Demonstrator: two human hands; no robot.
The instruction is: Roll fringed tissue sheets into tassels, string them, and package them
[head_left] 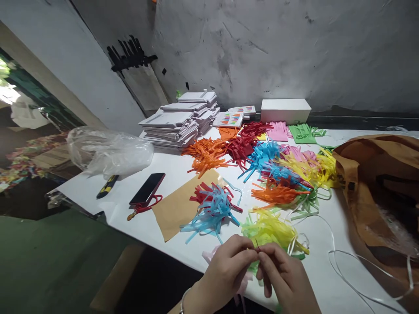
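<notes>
My left hand and my right hand meet at the table's near edge, fingertips pinched together on a thin dark needle-like thing. Pale pink paper strips hang under my left hand. Just beyond my fingers lies a yellow-green paper tassel. A blue and red tassel rests on a tan paper sheet. A thin white ribbon trails over the white table to the right.
Heaps of orange, red, blue, pink, yellow and green tassels cover the middle. Stacks of white booklets, a white box, a phone with a red cord, a clear plastic bag and a brown paper bag stand around.
</notes>
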